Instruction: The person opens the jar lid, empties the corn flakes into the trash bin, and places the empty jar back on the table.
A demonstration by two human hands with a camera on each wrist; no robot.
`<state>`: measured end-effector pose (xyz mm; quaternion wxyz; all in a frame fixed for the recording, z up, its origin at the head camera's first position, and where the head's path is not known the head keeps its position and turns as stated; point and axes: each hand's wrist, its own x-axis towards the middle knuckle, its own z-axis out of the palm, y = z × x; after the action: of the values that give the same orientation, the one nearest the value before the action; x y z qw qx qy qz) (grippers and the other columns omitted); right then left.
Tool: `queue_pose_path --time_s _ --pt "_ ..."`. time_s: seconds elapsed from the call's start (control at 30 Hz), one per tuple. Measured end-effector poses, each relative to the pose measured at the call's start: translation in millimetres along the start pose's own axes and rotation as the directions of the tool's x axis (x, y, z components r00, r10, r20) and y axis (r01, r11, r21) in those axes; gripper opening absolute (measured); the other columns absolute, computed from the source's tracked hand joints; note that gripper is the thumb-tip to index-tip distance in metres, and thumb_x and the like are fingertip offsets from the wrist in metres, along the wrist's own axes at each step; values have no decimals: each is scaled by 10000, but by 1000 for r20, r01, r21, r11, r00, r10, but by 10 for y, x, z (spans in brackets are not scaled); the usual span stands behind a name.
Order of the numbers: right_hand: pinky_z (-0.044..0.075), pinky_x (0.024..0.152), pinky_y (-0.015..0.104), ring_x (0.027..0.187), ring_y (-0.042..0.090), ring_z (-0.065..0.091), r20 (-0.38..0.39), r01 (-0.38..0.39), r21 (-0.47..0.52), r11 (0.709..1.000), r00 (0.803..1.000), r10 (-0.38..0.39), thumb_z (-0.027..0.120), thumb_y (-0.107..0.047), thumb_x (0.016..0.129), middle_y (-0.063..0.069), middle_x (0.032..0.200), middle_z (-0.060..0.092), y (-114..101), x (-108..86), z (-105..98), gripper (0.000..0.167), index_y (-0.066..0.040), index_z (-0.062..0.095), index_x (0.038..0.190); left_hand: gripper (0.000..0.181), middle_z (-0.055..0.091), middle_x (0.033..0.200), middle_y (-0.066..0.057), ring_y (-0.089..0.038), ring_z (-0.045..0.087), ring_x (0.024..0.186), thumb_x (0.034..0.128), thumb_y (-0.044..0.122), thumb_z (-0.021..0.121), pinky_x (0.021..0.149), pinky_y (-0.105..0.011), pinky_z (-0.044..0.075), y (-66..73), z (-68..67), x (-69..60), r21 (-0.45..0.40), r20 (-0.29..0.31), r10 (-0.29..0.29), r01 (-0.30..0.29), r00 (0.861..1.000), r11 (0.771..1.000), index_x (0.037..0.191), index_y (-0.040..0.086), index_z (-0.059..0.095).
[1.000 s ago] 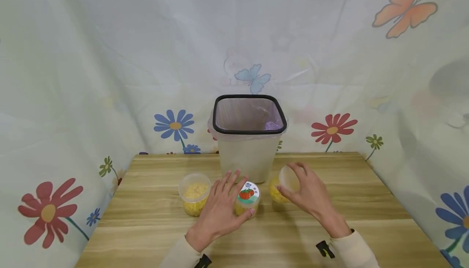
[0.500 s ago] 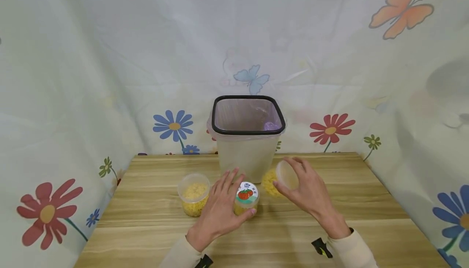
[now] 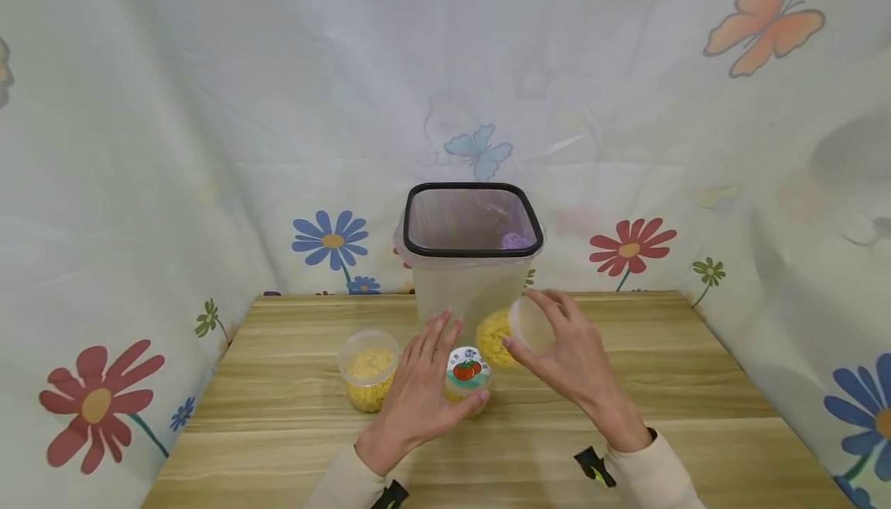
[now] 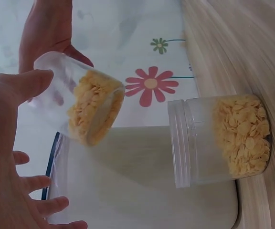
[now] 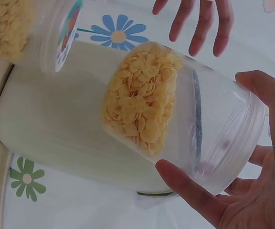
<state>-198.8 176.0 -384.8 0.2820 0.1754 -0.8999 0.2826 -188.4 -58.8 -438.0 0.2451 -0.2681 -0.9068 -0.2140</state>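
The left hand (image 3: pixel 421 404) has its fingers spread and nearly straight, holding nothing. Below it, with a gap showing in the left wrist view, a lidded jar (image 3: pixel 468 374) of yellow flakes stands upright on the table (image 3: pixel 626 432). The lid's round label (image 3: pixel 468 367) carries red tomatoes with green leaves, a small blue emblem above them and a green band beneath; the few dark characters by the emblem are too small to read.

The right hand (image 3: pixel 574 358) is curled round the rim end of a tilted jar (image 5: pixel 185 109), thumb on one side and fingers on the other. That jar is lifted off the table, its base turned toward the left hand and its yellow flakes gathered at that end.

Just to the left of the left hand stands a clear-topped jar (image 3: pixel 369 374), also holding yellow flakes. Beyond both hands stands a pale bin (image 3: pixel 469 285) with a black rim and a translucent liner.
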Motion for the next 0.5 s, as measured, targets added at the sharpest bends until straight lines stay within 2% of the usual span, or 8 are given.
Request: queue_pose_path --time_s 0.37,0.5 --pt "576 582 353 893 341 656 -28 40 49 998 999 -38 816 -410 735 175 1320 544 -173 48 13 719 -156 559 1357 1064 261 1623 -52 -260 281 1491 779 574 732 1154 -482 356 23 -57 54 2 -47 7 -7 999 1000 1583 198 147" --pt "575 578 331 906 333 658 -48 61 68 996 997 -58 822 -409 723 165 1314 551 -229 57 48 714 -172 568 1347 1072 261 1624 -62 -250 269 1497 776 593 725 1157 -475 355 25 -71 72 2 -63 8 -8 998 1000 1583 186 148"
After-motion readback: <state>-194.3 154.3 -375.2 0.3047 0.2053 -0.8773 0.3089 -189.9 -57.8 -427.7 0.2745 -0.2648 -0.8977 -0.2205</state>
